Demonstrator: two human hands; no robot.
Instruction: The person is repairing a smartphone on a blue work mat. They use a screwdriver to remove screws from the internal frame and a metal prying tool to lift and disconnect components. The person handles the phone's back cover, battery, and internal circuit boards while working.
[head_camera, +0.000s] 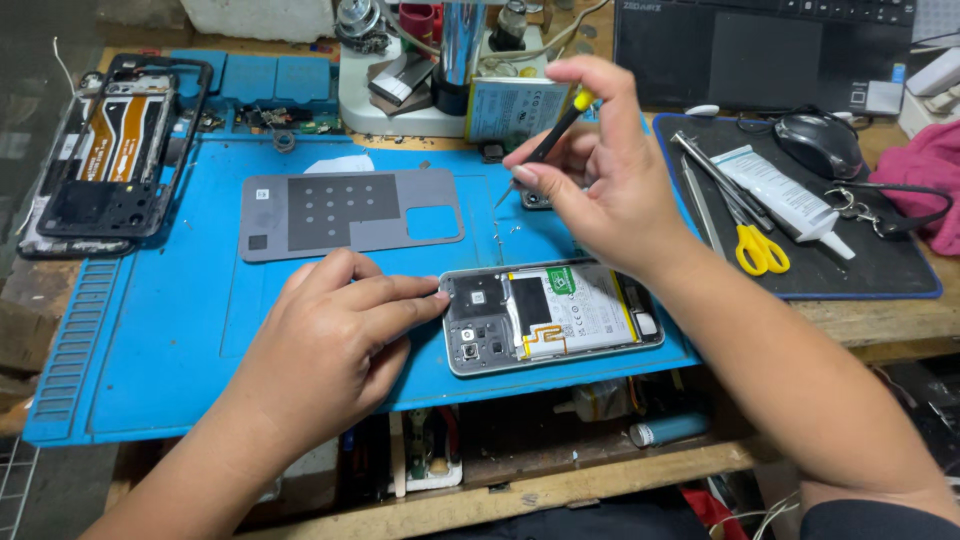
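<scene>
Steadying the opened phone (552, 315) with fingertips, the left hand (335, 335) lies flat; the right hand's (600, 175) grip pinches a screwdriver (548, 142) above it.

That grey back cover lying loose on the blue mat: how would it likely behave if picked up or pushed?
The grey back cover looks thin and flat, so it is probably light and may flex a little. Lying flat on the blue mat, it would likely slide rather than roll or tip. Its large corner cutout probably makes that end weaker.
</scene>
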